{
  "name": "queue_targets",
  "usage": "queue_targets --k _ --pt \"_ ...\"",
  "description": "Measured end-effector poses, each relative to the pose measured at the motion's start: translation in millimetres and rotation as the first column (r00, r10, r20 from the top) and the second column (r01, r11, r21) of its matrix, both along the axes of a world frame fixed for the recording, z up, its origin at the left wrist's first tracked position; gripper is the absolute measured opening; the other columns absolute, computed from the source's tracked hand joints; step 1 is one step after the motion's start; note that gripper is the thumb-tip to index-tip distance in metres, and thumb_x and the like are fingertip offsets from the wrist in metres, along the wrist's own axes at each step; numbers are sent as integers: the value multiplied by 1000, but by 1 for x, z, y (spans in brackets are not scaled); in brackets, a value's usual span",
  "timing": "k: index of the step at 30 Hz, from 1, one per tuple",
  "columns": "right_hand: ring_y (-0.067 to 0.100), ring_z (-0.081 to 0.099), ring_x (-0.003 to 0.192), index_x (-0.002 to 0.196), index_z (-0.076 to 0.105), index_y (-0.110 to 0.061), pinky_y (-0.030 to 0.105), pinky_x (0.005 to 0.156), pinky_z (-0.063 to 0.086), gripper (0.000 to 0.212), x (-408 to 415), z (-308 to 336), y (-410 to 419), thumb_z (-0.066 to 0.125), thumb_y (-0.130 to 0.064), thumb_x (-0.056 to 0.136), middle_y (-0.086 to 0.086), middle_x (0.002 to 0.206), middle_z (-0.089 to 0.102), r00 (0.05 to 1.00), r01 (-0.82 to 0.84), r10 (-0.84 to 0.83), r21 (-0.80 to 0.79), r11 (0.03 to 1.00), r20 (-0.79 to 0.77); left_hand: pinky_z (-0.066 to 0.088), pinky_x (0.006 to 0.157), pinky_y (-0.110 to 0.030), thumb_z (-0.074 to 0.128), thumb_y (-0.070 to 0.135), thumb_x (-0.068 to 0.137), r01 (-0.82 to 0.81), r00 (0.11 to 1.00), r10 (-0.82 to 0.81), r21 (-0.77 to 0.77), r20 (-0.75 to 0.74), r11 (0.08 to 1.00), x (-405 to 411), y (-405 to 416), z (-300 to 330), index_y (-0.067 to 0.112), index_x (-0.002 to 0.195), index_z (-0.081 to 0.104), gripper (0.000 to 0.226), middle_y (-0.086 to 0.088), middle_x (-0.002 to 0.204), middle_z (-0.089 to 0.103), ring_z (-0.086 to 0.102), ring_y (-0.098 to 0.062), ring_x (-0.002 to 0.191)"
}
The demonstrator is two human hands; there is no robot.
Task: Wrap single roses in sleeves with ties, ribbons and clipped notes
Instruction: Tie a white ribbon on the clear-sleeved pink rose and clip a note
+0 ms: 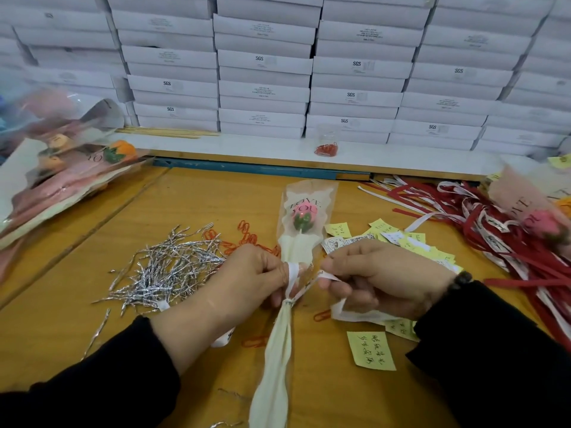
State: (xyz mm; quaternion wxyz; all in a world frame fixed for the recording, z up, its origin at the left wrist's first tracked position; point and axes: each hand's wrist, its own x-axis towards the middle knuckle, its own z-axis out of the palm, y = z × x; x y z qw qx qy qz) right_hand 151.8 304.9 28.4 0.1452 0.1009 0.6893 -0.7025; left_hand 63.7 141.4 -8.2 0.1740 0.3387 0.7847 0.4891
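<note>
Rose point(301, 215) in sleeve point(298, 242), table point(191, 211) centre, bloom toward 12 o'clock. Left hand point(247, 279): fingers curled, pinching a white ribbon point(292, 274) loop at the cinched neck. Right hand point(380, 276): fingers curled, pinching the ribbon's tail at 3 o'clock.

You're at a packing workbench in a stockroom or small workshop: stacked white cartons point(265, 61) wall the top of the frame, and the wooden table point(191, 205) holds heaps of twist ties point(167, 267) and ribbons point(482, 223).
</note>
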Motion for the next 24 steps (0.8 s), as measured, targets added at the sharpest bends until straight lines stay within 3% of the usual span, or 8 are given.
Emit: queue_targets --k 2,4,13,16,20,24 --pt "5 36 34 68 67 -1 13 33 27 36 -4 -5 -5 42 -7 93 4 52 47 997 75 -65 -231 970 49 24 38 -12 62 31 87 -20 1000 20 0 6 1000 -1 0 0 13 41 58 50 5 33 41 27 -4 32" --pt "5 40 36 73 68 3 12 33 34 36 -8 -9 -10 40 -6 94 4 54 49 989 140 -112 -357 923 99 22 36 -9 61 27 88 -41 999 41 8 14 999 -4 -1 1 10 42 58 49 7 31 40 29 -4 29" --pt "5 38 30 99 62 0 12 28 31 28 -11 -18 -21 35 4 93 4 48 50 959 283 -263 -467 837 109 25 38 -7 69 29 81 -35 999 35 -6 -26 999 -5 -3 5 10 45 60 42 8 31 41 34 -2 30" --pt "8 40 29 109 63 -9 13 30 30 37 -10 -24 -26 36 9 91 6 47 53 951 287 -308 -357 889 -1 27 40 -7 69 25 81 -19 1000 19 -18 -16 1000 -4 -4 7 12 44 59 41 8 33 45 36 -1 32" --pt "5 34 28 106 68 -16 13 31 27 31 -7 -24 -28 47 1 91 -1 42 46 925 301 -292 0 954 -244 28 39 -6 67 21 84 22 999 -22 -16 24 1000 1 -4 9 8 47 58 41 7 32 45 37 -1 31" --pt "3 31 34 100 67 -24 9 41 28 29 -8 -29 -27 52 -1 89 -12 37 36 856 367 -140 394 842 -497 26 38 -7 64 22 86 28 998 -29 14 64 1000 1 -4 12 7 48 57 41 7 31 44 34 -2 30"
